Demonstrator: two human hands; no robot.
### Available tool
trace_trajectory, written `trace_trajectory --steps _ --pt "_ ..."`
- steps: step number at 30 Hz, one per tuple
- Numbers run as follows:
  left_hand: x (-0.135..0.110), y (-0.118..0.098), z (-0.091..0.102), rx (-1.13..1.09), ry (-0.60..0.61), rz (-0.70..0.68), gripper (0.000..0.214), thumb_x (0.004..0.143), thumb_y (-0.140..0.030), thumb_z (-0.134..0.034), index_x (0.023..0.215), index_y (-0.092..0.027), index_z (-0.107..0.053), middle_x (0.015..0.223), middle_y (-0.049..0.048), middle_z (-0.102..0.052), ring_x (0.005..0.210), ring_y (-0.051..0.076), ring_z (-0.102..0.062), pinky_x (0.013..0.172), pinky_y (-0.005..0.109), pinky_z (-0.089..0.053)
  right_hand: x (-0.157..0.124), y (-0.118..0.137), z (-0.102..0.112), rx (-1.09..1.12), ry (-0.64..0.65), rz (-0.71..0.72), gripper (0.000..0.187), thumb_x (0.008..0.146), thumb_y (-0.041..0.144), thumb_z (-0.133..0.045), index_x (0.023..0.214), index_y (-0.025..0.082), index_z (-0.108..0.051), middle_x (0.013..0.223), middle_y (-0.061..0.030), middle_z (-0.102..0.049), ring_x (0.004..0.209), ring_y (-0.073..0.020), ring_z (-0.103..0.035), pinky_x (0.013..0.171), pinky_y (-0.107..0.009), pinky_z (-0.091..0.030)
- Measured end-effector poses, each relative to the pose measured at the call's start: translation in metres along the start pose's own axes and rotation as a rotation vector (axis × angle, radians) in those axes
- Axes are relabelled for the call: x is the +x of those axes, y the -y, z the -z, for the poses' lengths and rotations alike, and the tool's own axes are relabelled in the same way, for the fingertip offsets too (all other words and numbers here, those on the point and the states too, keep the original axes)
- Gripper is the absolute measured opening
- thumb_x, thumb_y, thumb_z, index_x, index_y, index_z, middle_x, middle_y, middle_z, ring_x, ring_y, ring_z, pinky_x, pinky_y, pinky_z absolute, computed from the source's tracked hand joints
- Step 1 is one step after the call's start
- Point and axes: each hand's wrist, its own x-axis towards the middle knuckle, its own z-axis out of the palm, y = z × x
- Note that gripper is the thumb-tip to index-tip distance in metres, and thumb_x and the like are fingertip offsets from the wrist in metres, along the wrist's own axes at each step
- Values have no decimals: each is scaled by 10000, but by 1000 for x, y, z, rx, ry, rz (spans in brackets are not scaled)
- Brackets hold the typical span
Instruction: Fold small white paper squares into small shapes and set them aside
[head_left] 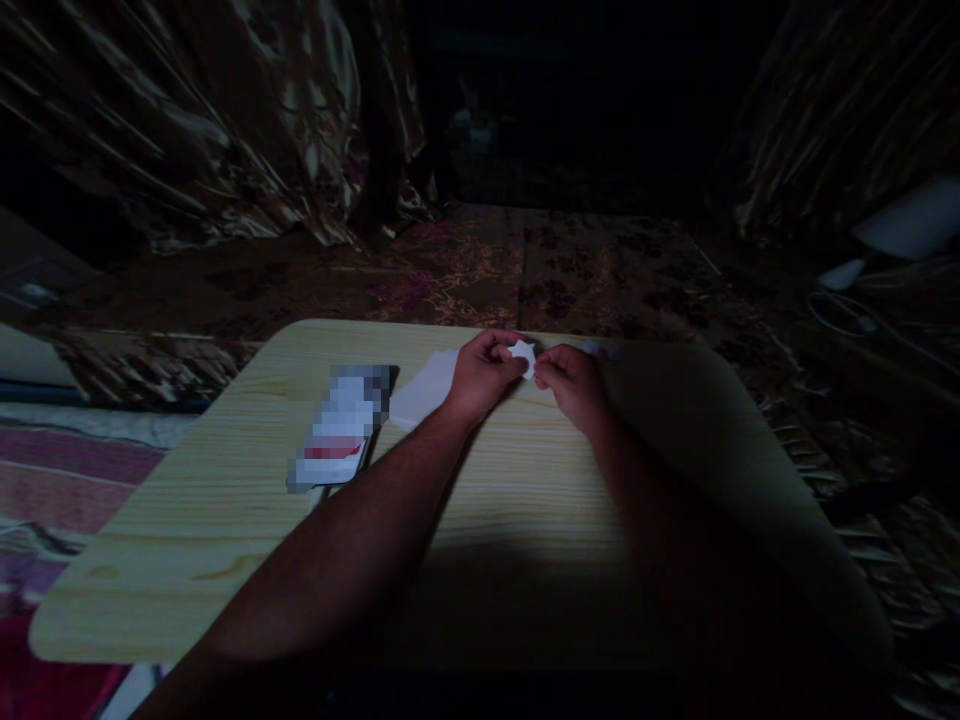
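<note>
Both my hands meet near the far edge of a light wooden table (225, 500). My left hand (480, 375) and my right hand (574, 385) pinch a small folded piece of white paper (523, 355) between their fingertips, just above the tabletop. A flat white sheet of paper (424, 390) lies on the table under and to the left of my left hand. The room is dim and the right side of the table is in shadow.
A pixelated white and red flat object (341, 430) lies on the table left of my left forearm. Patterned carpet (487, 270) and shiny curtains (187, 120) surround the table. A pale object (907, 225) with a cable lies at the far right.
</note>
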Motion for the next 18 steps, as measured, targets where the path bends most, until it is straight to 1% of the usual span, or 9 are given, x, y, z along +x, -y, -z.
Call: trace_trajectory --steps 5,9,12,15,18 --pt "0 -1 -1 -31 -30 -16 359 592 -170 -800 926 -165 -669 653 -45 -617 543 78 -525 543 207 -406 -1 3 -3 17 3 -33 141 703 317 -650 769 193 -638 607 15 -648 572 -144 -584 579 -272 -442" --pt "0 -1 0 -33 -24 -22 363 598 -162 -800 937 -162 -671 642 -51 -613 533 73 -515 535 205 -399 0 2 -2 -19 33 -35 108 701 296 -644 718 189 -643 601 9 -657 582 -148 -597 581 -272 -437" --pt "1 0 0 -37 -27 -13 355 596 -164 -803 927 -160 -675 628 -51 -617 518 73 -510 527 208 -398 0 1 -1 -17 28 -33 88 691 278 -641 697 190 -643 584 14 -652 569 -143 -586 571 -267 -425" --pt "1 -1 1 -74 -10 27 343 595 -173 -803 914 -162 -678 625 -42 -634 516 79 -530 539 217 -419 -1 1 0 -20 23 -35 81 683 272 -644 690 192 -647 576 16 -651 566 -143 -584 568 -265 -422" --pt "2 -3 2 -144 20 109 328 589 -197 -806 888 -160 -677 635 -27 -655 521 90 -554 545 227 -438 -1 2 1 -22 27 -48 89 684 283 -649 683 193 -646 573 18 -649 567 -143 -584 566 -263 -419"
